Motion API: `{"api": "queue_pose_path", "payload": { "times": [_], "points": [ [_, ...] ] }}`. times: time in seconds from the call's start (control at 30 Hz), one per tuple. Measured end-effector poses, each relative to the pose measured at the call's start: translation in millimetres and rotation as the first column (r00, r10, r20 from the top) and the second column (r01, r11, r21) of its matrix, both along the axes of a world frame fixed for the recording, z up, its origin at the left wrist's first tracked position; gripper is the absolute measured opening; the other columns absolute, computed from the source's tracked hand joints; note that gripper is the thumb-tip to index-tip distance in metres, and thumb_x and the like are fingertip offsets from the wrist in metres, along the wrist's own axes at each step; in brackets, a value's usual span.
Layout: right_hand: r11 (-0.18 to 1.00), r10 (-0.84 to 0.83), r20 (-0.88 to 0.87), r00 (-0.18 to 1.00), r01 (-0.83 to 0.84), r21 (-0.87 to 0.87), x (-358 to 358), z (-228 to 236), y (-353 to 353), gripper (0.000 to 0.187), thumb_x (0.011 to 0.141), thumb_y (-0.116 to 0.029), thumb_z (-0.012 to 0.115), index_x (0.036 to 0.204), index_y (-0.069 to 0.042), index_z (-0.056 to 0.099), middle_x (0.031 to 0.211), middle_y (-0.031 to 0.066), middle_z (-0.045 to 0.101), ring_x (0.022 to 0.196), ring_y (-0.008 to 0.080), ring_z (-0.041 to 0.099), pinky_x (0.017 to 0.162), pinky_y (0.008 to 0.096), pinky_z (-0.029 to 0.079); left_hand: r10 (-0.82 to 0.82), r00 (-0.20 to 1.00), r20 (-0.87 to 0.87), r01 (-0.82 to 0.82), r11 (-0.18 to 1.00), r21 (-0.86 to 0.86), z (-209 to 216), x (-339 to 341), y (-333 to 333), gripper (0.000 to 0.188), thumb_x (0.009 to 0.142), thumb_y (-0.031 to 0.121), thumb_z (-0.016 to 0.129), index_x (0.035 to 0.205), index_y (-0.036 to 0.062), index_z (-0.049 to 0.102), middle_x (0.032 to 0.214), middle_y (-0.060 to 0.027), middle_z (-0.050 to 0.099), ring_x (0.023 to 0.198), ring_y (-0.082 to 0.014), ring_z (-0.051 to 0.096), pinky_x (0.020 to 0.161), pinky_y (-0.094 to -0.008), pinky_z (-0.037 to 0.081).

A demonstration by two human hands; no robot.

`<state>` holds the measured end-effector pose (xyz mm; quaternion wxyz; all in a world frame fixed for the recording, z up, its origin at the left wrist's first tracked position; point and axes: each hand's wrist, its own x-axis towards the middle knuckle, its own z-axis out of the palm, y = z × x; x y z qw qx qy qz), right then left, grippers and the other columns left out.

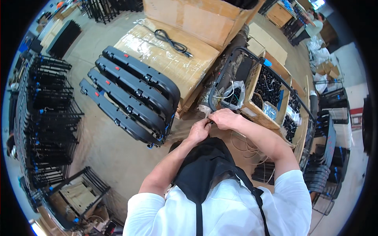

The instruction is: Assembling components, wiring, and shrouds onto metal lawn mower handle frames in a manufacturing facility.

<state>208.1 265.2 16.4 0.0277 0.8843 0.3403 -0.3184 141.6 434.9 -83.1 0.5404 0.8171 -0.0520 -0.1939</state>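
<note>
Close together in front of my apron [202, 165], both hands are closed at the lower corner of a black tubular frame [221, 72]. My left hand [200, 130] pinches with thumb and fingertips. My right hand [224, 118] is curled beside it, against the bend of the tube. A small dark bit shows between the fingertips, too small to name. The frame lies across a wooden box [252, 109] with compartments of small black parts. Beside the tube is a clear plastic bag [238, 103] with dark pieces and a white wire.
Several black curved housings [134, 98] with red switches stand in a row at left. Behind them, a taped cardboard box [169, 59] carries a coiled black power cord [172, 41]. Racks of black frames [51, 118] line the far left. Another person [313, 28] stands at the back right.
</note>
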Motion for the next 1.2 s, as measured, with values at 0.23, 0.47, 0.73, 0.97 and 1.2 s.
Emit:
{"api": "queue_pose_path", "payload": {
  "times": [0.23, 0.47, 0.73, 0.97, 1.2],
  "points": [
    [0.943, 0.162, 0.341, 0.926, -0.247, 0.222, -4, 1, -11, 0.019, 0.093, -0.012, 0.059, 0.105, -0.004, 0.070, 0.104, 0.0154, 0.070, 0.098, 0.0315, 0.074, 0.083, 0.0435, 0.060, 0.018, 1.000, 0.005, -0.018, 0.999, -0.032, 3, 1, 8, 0.034, 0.100, 0.026, 0.061, 0.125, 0.0033, 0.069, 0.107, -0.0202, 0.075, 0.105, -0.0361, 0.071, 0.092, -0.0457, 0.054],
    [0.966, -0.025, 0.157, 0.987, -0.017, 0.260, -3, 9, -22, 0.015, 0.093, -0.012, 0.065, 0.104, -0.001, 0.065, 0.104, 0.0168, 0.066, 0.103, 0.0376, 0.069, 0.086, 0.0474, 0.057, -0.040, 0.989, -0.144, 0.024, 0.993, -0.114, 11, 5, 13, 0.032, 0.102, 0.026, 0.059, 0.122, 0.0038, 0.069, 0.109, -0.0203, 0.073, 0.107, -0.0366, 0.069, 0.095, -0.0451, 0.052],
    [0.809, -0.072, 0.101, 0.992, -0.001, 0.588, -3, -1, -29, 0.015, 0.090, -0.011, 0.071, 0.103, -0.003, 0.068, 0.099, 0.0124, 0.064, 0.096, 0.0349, 0.067, 0.081, 0.0438, 0.057, -0.059, 0.989, -0.137, 0.042, 0.991, -0.123, -1, 14, 11, 0.029, 0.102, 0.026, 0.060, 0.111, 0.0006, 0.069, 0.088, -0.0146, 0.070, 0.076, -0.0242, 0.066, 0.074, -0.0416, 0.053],
    [0.789, 0.028, 0.171, 0.985, -0.127, 0.601, -2, -2, -21, 0.015, 0.089, -0.010, 0.071, 0.102, -0.003, 0.069, 0.098, 0.0119, 0.063, 0.095, 0.0332, 0.067, 0.081, 0.0432, 0.057, -0.029, 0.969, -0.247, -0.033, 0.970, -0.241, -13, 11, 10, 0.028, 0.102, 0.025, 0.060, 0.107, -0.0003, 0.069, 0.082, -0.0098, 0.068, 0.068, -0.0182, 0.062, 0.066, -0.0387, 0.052],
    [0.877, 0.033, 0.161, 0.986, -0.106, 0.468, -1, -4, -16, 0.012, 0.091, -0.011, 0.067, 0.095, -0.002, 0.061, 0.101, 0.0157, 0.063, 0.101, 0.0358, 0.066, 0.085, 0.0447, 0.056, -0.062, 0.964, -0.257, 0.022, 0.988, -0.155, 5, 17, 11, 0.029, 0.101, 0.024, 0.060, 0.115, 0.0004, 0.072, 0.094, -0.0101, 0.072, 0.088, -0.0185, 0.063, 0.082, -0.0361, 0.052]
  ]
}}
